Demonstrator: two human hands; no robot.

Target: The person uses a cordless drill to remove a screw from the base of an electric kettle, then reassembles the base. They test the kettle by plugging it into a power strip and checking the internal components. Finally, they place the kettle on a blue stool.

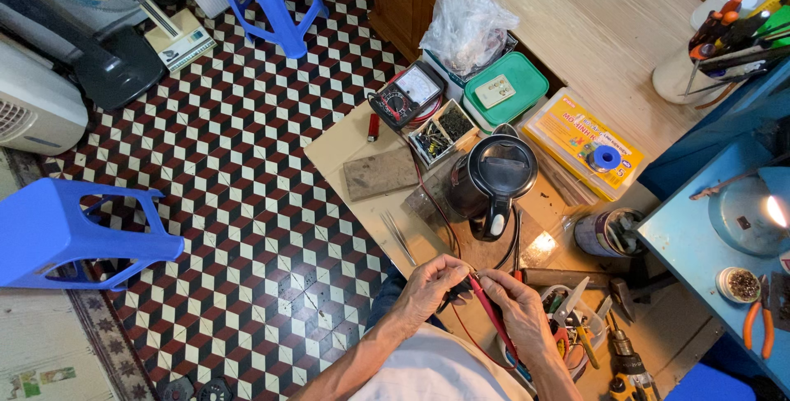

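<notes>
Both hands: left point(429, 286) grips black plug point(457, 290); right point(520, 306) pinches red probe point(487, 306), tip up-left.

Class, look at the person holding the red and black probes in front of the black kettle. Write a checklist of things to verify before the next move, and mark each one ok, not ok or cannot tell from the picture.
1. Red probe gripped firmly by the right hand: ok.
2. Black probe held at the left hand: ok, though mostly hidden by fingers.
3. Probe tips touching a contact: cannot tell, hidden between the hands.
4. Meter within view on the bench: ok, but its dial setting is too small to read.
5. Kettle upright and steady: ok.
6. Kettle unplugged from power: cannot tell, the cord's end is out of sight.
</notes>
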